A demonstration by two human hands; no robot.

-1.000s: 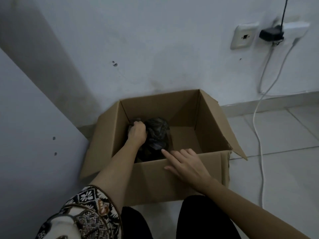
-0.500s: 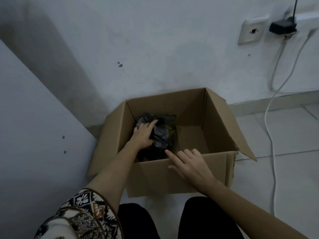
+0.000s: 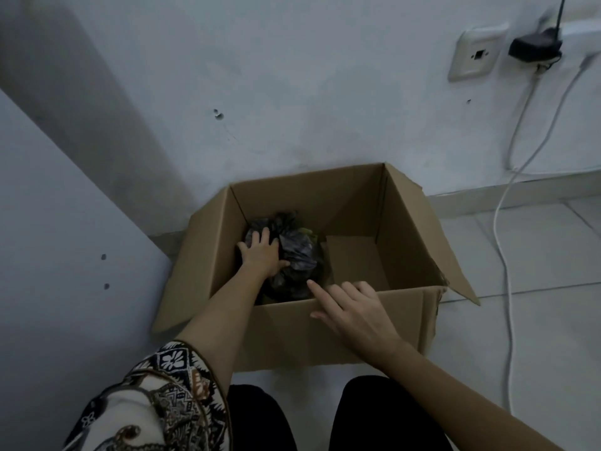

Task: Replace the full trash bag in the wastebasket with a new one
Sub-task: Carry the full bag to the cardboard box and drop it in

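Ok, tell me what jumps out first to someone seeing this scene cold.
The open cardboard box on the floor against the wall draws the eye first, with a dark crumpled trash bag in its left half. The left hand lies spread on the bag, fingers open, while the right hand rests on the box's near wall with the index finger pointing at the bag. On the wall at upper right, a white cable trails from a socket down to the tiled floor.

Box [image 3: 341, 333] right half lies bare; trash bag [image 3: 297, 252] fills its left.
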